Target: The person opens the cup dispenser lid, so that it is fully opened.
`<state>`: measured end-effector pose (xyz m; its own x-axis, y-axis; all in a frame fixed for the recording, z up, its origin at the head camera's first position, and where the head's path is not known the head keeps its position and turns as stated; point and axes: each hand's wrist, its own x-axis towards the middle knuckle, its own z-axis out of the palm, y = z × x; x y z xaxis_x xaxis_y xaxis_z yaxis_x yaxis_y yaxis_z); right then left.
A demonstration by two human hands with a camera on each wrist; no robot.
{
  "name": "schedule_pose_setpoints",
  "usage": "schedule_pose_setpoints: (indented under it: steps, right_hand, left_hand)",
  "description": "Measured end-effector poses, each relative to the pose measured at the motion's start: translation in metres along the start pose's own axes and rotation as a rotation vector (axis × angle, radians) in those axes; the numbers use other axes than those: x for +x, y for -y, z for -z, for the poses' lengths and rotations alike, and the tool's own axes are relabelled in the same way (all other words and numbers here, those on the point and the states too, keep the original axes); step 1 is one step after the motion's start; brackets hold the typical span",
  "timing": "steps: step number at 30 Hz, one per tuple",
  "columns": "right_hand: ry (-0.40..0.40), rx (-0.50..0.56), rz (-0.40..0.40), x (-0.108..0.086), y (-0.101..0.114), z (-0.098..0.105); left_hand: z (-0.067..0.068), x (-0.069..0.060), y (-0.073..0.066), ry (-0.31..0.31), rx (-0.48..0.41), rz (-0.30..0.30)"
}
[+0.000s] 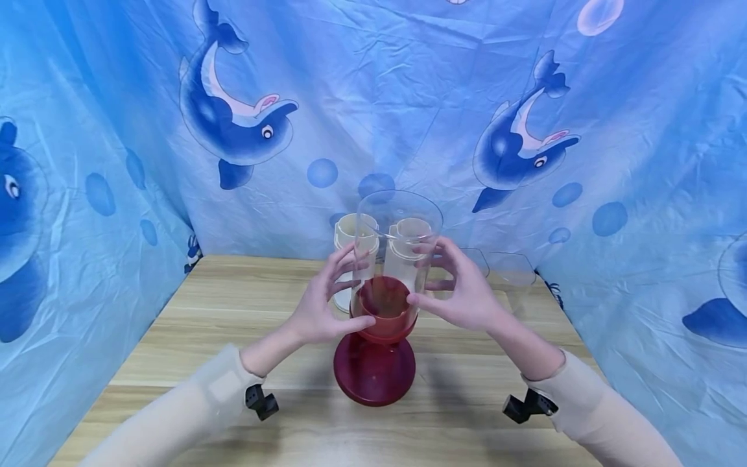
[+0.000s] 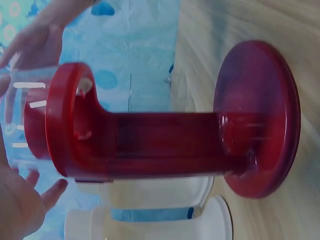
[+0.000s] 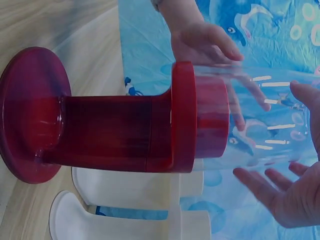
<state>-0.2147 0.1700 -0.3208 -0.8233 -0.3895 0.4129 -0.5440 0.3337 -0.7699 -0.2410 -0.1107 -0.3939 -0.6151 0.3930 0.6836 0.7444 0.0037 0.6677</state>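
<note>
A clear plastic cylinder [image 1: 399, 217], open at the top, stands upright on a red stand [image 1: 376, 376]. The cylinder's lower end surrounds the stand's red inner collar [image 3: 212, 117] and meets the wider red ring [image 3: 184, 120]. From the left, my left hand [image 1: 327, 301] holds the cylinder low, thumb in front and fingers curved behind its side. Opposite it, my right hand [image 1: 461, 288] holds the cylinder a little higher, its thumb near the front wall. In the left wrist view, a column joins the ring to the round red base [image 2: 257, 120] on the table.
Two cream stands [image 1: 350, 227] of similar shape stand close behind the red one. Faint transparent pieces [image 1: 513, 269] are at the table's back right. The wooden table [image 1: 233, 311] ends at a blue curtain [image 1: 373, 97] with dolphins, which also closes both sides.
</note>
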Motion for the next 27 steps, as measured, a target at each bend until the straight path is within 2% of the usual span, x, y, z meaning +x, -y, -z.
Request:
schedule_pose_setpoints:
  steps: [4,8,16,20,23,27]
  right_hand:
    - [-0.043,-0.017,-0.001,-0.004,0.003,-0.002]
    - [-0.045,-0.027,-0.009,-0.005,0.005,-0.005]
    - [-0.011,-0.059,0.011,-0.004,0.001,-0.001]
    - [-0.009,-0.051,0.019,-0.006,0.001,0.0]
    - [-0.031,-0.058,0.017,-0.009,0.003,-0.001]
    - [-0.05,-0.06,0.007,-0.013,0.006,-0.003]
  left_hand:
    - [0.008,0.006,0.005,0.046,-0.043,-0.019]
    - [0.008,0.008,0.008,0.082,-0.077,-0.016]
    - [-0.007,0.002,-0.007,-0.002,-0.018,0.003]
    - [-0.007,0.0,-0.008,-0.024,0.021,0.003]
    - [-0.003,0.001,-0.004,-0.02,0.028,-0.011]
    - [0.0,0.004,-0.001,0.02,-0.001,-0.039]
